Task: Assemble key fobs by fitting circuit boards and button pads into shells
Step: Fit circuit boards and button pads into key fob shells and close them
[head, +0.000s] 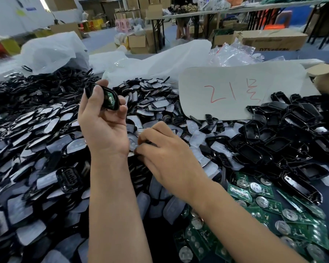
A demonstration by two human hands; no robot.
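left hand (103, 120) gripping glossy shell (104, 97), right hand (165, 149) pinching translucent pad (133, 143)

glossy black shell (110, 99) with green board inside, black shells (285, 141) piled at right, translucent white pads (198, 138), green boards (264, 204) with silver round cells, white card (235, 92) with red "21" scrawl, brown cartons (270, 39), white bags (51, 52)

Glossy black plastic shells (254, 147); translucent matt pads (198, 138); green boards (273, 207)
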